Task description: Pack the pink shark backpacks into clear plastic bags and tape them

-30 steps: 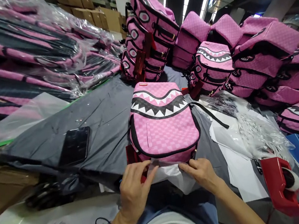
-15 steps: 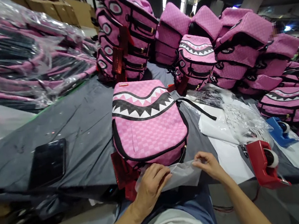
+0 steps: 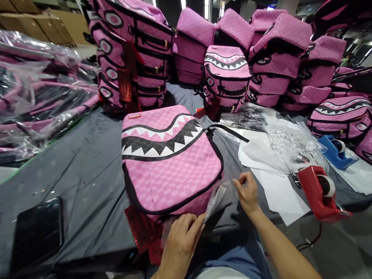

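A pink checkered backpack (image 3: 174,178) with a black-and-white shark-teeth band lies on the grey-covered table, its front face up. At its near edge, my left hand (image 3: 182,238) grips a thin translucent sheet (image 3: 216,201), which folds up along the bag's near right corner. My right hand (image 3: 247,191) is closed just right of the sheet, apart from it, with nothing visible in its fingers. Shiny red tags (image 3: 141,231) hang over the table edge beside my left hand. A black strap (image 3: 230,132) sticks out from the bag's right side.
A black tablet or phone (image 3: 36,232) lies at left. On the right are white paper sheets (image 3: 280,193), crumpled clear plastic (image 3: 293,143), a red tape dispenser (image 3: 314,190) and a blue one (image 3: 335,151). Pink backpacks (image 3: 277,48) are stacked behind; plastic-wrapped ones (image 3: 26,88) lie left.
My right hand has let go of the sheet's right end and closed beside it. The sheet, stretched between both hands before, now folds up against the bag. The view has shifted right.
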Demonstrator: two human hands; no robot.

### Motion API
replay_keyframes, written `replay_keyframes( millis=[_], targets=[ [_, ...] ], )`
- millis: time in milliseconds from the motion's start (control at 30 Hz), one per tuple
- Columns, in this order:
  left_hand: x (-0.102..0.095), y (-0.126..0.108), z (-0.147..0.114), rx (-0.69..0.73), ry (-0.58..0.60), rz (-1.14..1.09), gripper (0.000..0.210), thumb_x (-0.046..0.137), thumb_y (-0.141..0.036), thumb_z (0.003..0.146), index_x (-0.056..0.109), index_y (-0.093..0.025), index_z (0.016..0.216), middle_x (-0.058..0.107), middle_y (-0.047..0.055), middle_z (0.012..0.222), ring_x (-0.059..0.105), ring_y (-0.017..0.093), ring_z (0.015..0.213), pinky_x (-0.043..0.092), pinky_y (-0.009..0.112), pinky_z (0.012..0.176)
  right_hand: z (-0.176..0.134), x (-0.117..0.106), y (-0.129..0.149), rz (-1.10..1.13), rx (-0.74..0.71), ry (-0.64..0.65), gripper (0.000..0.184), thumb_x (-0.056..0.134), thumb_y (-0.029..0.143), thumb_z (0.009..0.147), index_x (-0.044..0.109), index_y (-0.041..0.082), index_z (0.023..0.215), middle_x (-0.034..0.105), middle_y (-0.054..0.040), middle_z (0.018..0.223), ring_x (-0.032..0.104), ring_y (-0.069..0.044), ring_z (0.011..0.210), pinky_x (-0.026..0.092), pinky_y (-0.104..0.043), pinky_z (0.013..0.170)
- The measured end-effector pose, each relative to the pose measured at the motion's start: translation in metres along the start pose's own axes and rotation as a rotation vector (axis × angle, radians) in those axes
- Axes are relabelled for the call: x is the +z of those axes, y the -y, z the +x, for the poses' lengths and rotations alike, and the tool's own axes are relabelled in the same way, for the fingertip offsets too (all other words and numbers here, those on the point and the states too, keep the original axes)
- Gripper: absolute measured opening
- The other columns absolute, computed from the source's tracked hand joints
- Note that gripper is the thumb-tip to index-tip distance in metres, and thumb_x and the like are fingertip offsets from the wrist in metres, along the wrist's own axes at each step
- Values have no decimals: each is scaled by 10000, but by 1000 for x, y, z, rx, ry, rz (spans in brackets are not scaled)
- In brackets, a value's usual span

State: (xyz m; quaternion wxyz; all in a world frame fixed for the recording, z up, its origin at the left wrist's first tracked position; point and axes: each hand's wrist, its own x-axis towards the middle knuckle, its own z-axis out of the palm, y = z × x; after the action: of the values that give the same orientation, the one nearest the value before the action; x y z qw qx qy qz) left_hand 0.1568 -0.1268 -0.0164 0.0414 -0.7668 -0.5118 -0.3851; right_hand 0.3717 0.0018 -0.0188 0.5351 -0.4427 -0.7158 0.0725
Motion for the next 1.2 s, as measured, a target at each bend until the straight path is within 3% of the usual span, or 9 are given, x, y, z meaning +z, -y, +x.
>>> replay_keyframes(
  millis=[67,167,233,433,600,833,933,1033,1200],
  targets=[
    [1,0,0,-6,-7,-1,222,442,-209,1026,635,-198,1135,615,13,823,588,141,723,460,264,653,-17,-7,6,-71,-197,51,55,550,252,954,588,212,950,604,-33,799,598,-178,740,536,-322,689],
    [1,1,0,-9,0,-14,219,445,-202,1025,625,-198,1149,617,14,835,593,142,738,463,263,664,-25,-5,14,-114,-467,285,350,575,191,895,583,190,1245,656,-138,1102,628,-254,1068,560,-427,907],
    [-2,1,-1,1,-3,-27,224,457,-196,1021,610,-189,1185,631,19,859,600,140,759,473,261,690,-19,1,13,-108,-573,367,411,595,215,849,583,170,1258,649,-150,1149,600,-277,1148,537,-467,986],
    [-7,-14,-14,-39,-137,215,196,570,-121,947,666,-220,1086,708,56,933,616,226,945,436,404,901,10,2,-9,-106,-865,536,181,601,265,875,636,205,1042,697,-104,1031,626,-238,1061,548,-418,945],
    [3,-21,-22,-147,-251,338,92,611,-165,930,653,-207,1000,646,127,1058,575,276,1069,500,442,907,18,1,-12,-33,-973,599,95,532,259,949,601,203,916,687,-95,968,614,-211,988,529,-351,872],
    [-3,10,-17,105,-8,305,93,547,-210,976,615,-197,913,633,20,803,578,174,752,474,330,774,39,8,-3,-141,-1001,847,188,627,205,856,601,190,1041,647,-43,845,559,-189,774,430,-315,715],
    [-23,23,-1,206,100,226,114,523,-225,989,586,-206,896,616,0,766,562,168,700,426,302,679,61,4,13,-102,-1045,978,145,655,159,810,600,204,936,645,-7,786,559,-167,734,395,-301,698],
    [-61,30,29,167,249,21,64,558,-201,963,565,-227,904,637,-22,801,584,154,725,410,268,663,98,-9,42,-11,-985,1111,150,659,162,807,583,209,928,656,3,811,575,-150,754,391,-278,707],
    [-129,35,79,135,347,-92,68,620,-242,917,596,-255,980,665,-11,884,618,166,800,431,255,696,154,-31,94,79,-914,1150,248,687,380,871,546,209,981,642,-16,867,578,-155,774,390,-272,713]
  ],
)
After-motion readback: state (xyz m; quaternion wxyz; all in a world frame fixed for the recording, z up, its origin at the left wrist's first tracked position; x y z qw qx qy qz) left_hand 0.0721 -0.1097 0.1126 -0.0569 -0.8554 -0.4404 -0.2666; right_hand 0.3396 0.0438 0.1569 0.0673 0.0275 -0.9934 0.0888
